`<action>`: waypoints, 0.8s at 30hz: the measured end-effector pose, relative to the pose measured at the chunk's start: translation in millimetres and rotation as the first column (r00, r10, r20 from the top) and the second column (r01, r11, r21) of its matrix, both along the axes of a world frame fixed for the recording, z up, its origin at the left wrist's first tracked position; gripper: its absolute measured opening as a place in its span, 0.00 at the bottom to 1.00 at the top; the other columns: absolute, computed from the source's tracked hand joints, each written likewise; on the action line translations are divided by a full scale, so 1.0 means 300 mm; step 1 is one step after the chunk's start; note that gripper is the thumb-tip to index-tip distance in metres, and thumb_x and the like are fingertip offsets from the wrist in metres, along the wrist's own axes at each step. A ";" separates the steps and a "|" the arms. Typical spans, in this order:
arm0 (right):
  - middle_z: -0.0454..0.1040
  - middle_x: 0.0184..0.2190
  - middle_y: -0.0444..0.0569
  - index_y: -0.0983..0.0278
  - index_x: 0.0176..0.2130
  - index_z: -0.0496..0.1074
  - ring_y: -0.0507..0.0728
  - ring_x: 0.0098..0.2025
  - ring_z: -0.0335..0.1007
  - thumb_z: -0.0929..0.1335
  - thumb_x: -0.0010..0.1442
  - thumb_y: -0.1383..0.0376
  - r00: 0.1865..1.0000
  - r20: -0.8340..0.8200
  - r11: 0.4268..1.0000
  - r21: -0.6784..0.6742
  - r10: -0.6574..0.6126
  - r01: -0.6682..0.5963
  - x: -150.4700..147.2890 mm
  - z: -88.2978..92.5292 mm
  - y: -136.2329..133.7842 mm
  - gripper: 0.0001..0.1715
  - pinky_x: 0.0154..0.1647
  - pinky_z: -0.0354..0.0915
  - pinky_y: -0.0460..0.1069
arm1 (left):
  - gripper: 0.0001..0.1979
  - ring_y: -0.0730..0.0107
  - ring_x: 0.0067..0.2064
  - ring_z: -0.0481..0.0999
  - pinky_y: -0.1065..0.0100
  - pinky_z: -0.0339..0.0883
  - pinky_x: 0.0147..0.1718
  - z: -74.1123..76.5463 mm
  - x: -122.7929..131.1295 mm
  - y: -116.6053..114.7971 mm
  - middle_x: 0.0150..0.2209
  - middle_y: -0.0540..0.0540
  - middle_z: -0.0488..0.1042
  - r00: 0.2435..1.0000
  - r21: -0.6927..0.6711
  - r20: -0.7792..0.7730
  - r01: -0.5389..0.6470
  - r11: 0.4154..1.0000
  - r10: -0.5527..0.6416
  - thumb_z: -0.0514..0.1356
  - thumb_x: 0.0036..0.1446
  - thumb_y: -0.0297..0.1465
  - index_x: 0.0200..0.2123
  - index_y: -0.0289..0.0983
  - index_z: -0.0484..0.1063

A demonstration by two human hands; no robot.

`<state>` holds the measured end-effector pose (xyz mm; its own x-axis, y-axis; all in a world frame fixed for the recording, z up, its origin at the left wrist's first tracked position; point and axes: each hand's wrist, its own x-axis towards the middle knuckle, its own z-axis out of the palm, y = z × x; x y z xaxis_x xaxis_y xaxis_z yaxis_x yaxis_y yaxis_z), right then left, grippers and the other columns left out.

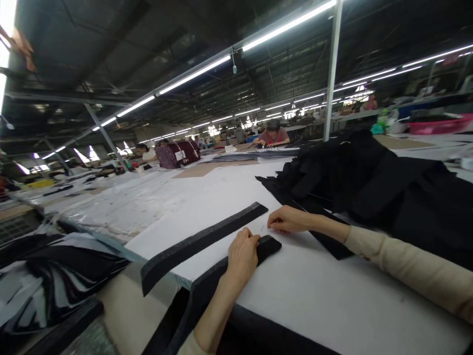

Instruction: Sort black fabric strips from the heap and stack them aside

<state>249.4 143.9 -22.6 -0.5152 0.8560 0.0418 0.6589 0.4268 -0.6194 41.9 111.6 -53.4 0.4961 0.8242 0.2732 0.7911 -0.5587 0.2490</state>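
Note:
My left hand (242, 256) rests with fingers curled over the end of a black foam strip (268, 245) that runs toward me and hangs over the near edge of the white table (332, 291). My right hand (286, 220) lies just beyond it, fingers pinched together on the table top, touching the edge of a black fabric piece (332, 246); what it pinches is too small to name. A second long black strip (199, 240) lies diagonally to the left of both hands, its lower end overhanging the table edge.
A large heap of black fabric (369, 177) fills the table's right side. More black and grey pieces (59, 276) are stacked at lower left. A metal post (331, 74) stands behind the heap. A seated person (273, 135) works far off, near purple bags (177, 153).

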 end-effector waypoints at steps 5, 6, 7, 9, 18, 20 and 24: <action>0.73 0.29 0.49 0.68 0.37 0.75 0.50 0.27 0.68 0.62 0.54 0.71 0.968 0.178 0.957 0.195 0.179 -0.213 -0.010 0.015 -0.003 0.14 0.31 0.63 0.45 | 0.17 0.68 0.39 0.67 0.70 0.59 0.34 0.000 0.000 -0.002 0.36 0.48 0.67 1.000 0.030 0.017 0.008 1.000 -0.008 0.48 0.59 0.25 0.44 0.44 0.72; 0.73 0.30 0.49 0.67 0.37 0.75 0.51 0.28 0.68 0.63 0.53 0.72 0.960 0.205 0.946 0.221 0.192 -0.236 -0.013 0.017 -0.004 0.14 0.32 0.63 0.44 | 0.17 0.69 0.39 0.67 0.70 0.60 0.34 -0.002 -0.001 -0.002 0.36 0.48 0.67 0.999 0.031 0.030 0.013 0.999 -0.014 0.49 0.59 0.25 0.44 0.45 0.72; 0.73 0.31 0.49 0.67 0.37 0.76 0.51 0.30 0.68 0.63 0.53 0.72 0.955 0.225 0.939 0.239 0.195 -0.248 -0.014 0.019 -0.005 0.13 0.33 0.62 0.44 | 0.17 0.69 0.39 0.67 0.70 0.60 0.34 -0.004 -0.003 -0.002 0.35 0.48 0.67 0.999 0.031 0.043 0.015 0.999 -0.016 0.49 0.59 0.25 0.44 0.45 0.72; 0.74 0.31 0.49 0.67 0.36 0.76 0.51 0.31 0.68 0.64 0.52 0.73 0.950 0.250 0.933 0.254 0.190 -0.254 -0.018 0.023 -0.010 0.13 0.33 0.62 0.44 | 0.16 0.69 0.39 0.68 0.70 0.60 0.34 -0.007 -0.004 -0.003 0.35 0.48 0.67 0.998 0.029 0.062 0.014 0.999 -0.015 0.49 0.59 0.26 0.45 0.44 0.72; 0.74 0.31 0.49 0.68 0.35 0.75 0.51 0.31 0.68 0.64 0.51 0.75 0.942 0.279 0.927 0.269 0.186 -0.263 -0.029 0.037 -0.019 0.13 0.34 0.62 0.44 | 0.16 0.68 0.38 0.68 0.70 0.60 0.33 -0.004 -0.005 -0.006 0.34 0.48 0.67 0.997 0.035 0.079 0.022 0.999 -0.024 0.49 0.59 0.26 0.44 0.43 0.73; 0.74 0.30 0.48 0.67 0.34 0.75 0.51 0.31 0.68 0.64 0.51 0.75 0.941 0.279 0.922 0.277 0.193 -0.272 -0.031 0.036 -0.019 0.12 0.33 0.62 0.44 | 0.16 0.68 0.38 0.68 0.70 0.60 0.33 -0.004 -0.004 -0.005 0.34 0.48 0.67 0.996 0.037 0.082 0.021 0.999 -0.024 0.49 0.59 0.26 0.44 0.44 0.73; 0.73 0.29 0.47 0.67 0.33 0.73 0.51 0.30 0.67 0.63 0.51 0.76 0.937 0.291 0.912 0.296 0.195 -0.282 -0.036 0.032 -0.021 0.11 0.32 0.61 0.44 | 0.16 0.69 0.37 0.68 0.70 0.60 0.33 -0.008 -0.003 -0.003 0.34 0.48 0.68 0.996 0.041 0.090 0.022 0.999 -0.025 0.49 0.59 0.25 0.44 0.44 0.73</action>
<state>238.5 137.5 -13.0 -0.7327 0.6657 0.1416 0.6256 0.7407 -0.2450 41.1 110.7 -55.7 0.4871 0.8000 0.3504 0.7528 -0.5880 0.2958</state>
